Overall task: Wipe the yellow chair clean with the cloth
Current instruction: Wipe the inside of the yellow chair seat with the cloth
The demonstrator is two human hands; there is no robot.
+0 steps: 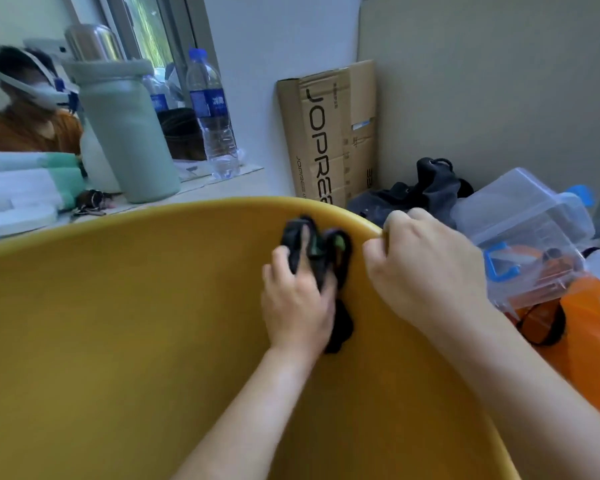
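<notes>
The left hand [297,299] grips the bunched black cloth [321,247] against the smooth yellow plastic chair [118,341], just below the rim the right hand [426,268] clutches.

White wall [257,46], window [146,26] at left — daylight, pale sill [222,183], cardboard panel [482,81] at right

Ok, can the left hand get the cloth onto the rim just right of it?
Probably not fully: the right hand grips the yellow chair at that rim, covering it. The left hand holds the cloth just beside.
</notes>
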